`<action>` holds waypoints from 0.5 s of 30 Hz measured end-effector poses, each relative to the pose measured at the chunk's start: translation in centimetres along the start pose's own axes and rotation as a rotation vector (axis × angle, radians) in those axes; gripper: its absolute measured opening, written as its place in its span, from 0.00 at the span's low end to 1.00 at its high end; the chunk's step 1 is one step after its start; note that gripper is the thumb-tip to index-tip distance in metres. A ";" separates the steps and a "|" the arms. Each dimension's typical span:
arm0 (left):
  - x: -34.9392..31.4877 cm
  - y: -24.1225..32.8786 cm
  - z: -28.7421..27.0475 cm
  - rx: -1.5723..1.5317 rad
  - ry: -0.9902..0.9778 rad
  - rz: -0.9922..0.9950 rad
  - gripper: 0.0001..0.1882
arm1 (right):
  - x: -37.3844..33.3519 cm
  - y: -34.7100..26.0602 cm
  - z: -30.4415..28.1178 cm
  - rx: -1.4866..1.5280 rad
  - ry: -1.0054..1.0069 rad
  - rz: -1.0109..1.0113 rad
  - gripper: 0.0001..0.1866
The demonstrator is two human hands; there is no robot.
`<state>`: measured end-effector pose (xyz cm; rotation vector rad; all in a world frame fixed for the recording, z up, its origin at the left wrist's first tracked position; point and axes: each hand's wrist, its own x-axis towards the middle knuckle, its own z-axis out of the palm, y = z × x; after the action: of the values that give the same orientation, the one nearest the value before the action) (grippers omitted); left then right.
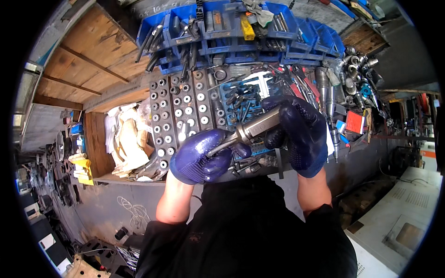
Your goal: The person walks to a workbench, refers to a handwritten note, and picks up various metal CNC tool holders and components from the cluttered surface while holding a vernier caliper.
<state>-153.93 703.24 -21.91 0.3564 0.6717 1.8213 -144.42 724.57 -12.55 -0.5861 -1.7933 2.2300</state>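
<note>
Both my hands wear purple-blue coated gloves. Between them, tilted up to the right, is a steel tool holder (259,125) with a thick round body and a narrower nose. From the nose a slim metal rod (221,147) runs down to the left; what kind of tool it is cannot be made out. My left hand (202,156) is closed around the rod and nose. My right hand (299,132) grips the thick end, covering its far tip. Beyond them lies a blue tray (227,86) of small dark tools, with a white caliper (263,85) over it.
Racks of round collets (187,111) stand left of the tray. Blue bins (222,46) full of tools line the back. Papers (130,134) fill a wooden box at left. Metal holders (354,76) pile up at right, near a red-orange card (355,122).
</note>
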 end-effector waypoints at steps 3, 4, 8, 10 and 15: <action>0.1 0.3 0.3 -0.188 0.014 -0.020 0.24 | 0.1 0.0 -0.1 -0.003 -0.010 -0.014 0.11; 0.2 0.6 0.4 -0.176 0.021 -0.018 0.24 | 0.1 0.0 -0.1 -0.006 -0.008 -0.025 0.11; 0.1 1.3 1.1 0.053 0.128 0.022 0.27 | 0.0 -0.2 0.0 -0.006 -0.002 0.001 0.11; 0.1 1.5 1.5 0.047 0.188 0.037 0.27 | 0.0 0.1 -0.1 -0.029 0.010 -0.022 0.11; 0.0 2.1 2.5 0.127 0.273 0.096 0.21 | 0.2 1.1 0.0 -0.062 0.060 -0.119 0.11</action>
<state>-154.17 703.40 -18.71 0.2274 0.9768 1.9431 -144.47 724.41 -13.65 -0.5376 -1.8230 2.0649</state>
